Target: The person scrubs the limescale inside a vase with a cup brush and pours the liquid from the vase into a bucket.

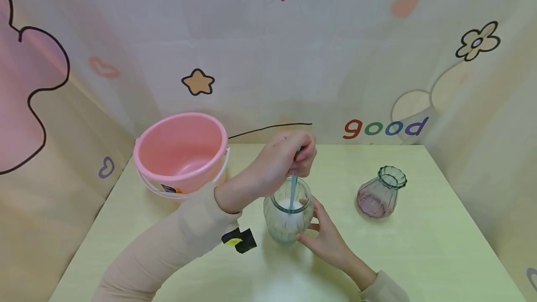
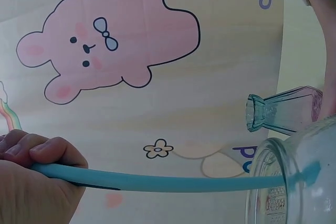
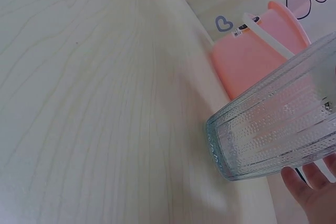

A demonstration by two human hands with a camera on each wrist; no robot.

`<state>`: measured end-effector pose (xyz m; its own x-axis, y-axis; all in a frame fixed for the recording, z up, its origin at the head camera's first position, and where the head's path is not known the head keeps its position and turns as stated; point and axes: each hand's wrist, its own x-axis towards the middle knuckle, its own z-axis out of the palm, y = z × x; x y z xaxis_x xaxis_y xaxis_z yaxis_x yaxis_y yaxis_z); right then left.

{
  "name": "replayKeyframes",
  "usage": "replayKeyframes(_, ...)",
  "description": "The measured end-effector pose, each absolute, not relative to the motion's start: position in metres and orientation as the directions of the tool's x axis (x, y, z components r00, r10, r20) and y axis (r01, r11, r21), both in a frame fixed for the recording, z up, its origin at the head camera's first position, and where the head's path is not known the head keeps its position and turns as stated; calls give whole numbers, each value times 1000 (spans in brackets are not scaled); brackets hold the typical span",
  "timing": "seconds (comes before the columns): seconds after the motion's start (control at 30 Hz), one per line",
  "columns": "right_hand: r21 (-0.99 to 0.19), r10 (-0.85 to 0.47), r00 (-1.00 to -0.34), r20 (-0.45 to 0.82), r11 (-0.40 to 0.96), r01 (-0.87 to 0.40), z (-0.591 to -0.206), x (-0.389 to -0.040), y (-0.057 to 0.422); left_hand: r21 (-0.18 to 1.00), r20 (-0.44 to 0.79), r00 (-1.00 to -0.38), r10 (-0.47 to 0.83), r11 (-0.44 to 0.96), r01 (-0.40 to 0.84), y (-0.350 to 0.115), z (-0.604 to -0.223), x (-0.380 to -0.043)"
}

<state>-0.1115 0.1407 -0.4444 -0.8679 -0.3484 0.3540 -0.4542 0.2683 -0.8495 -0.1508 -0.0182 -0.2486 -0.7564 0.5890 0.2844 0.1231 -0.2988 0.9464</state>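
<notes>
A ribbed clear glass jar stands on the table, with something white inside it. From above, my left hand grips a long light-blue handle, fingers wrapped round its upper part. The handle's lower end goes down through the jar's mouth, and the white matter in there hides what is at its tip. On the jar's right side, my right hand holds the glass between thumb and fingers, thumb at the front. The jar's ribbed wall and base show close up in the right wrist view.
A pink bucket with a white handle stands at the back left of the light wooden table. To the right is a small faceted glass vase, greenish at the rim and purple at the base. A patterned curtain hangs behind.
</notes>
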Motion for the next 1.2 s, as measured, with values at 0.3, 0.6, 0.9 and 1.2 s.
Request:
replayKeyframes(0.3, -823, -374, -847, 378, 283, -492, -441, -111, 141, 942, 300, -744, 597, -306, 135, -18, -252, -144)
replayKeyframes(0.6, -826, -380, -851, 362, 291, -482, -438, -110, 141, 940, 306, -755, 580, -308, 144, -19, -259, -140)
replayKeyframes(0.9, -858, -406, -865, 294, 287, -426, -437, -110, 141, 945, 285, -773, 566, -300, 129, -18, -279, -143)
replayKeyframes(1.2, -880, -425, -872, 242, 283, -382, -439, -111, 143, 956, 250, -803, 542, -270, 115, -16, -298, -146)
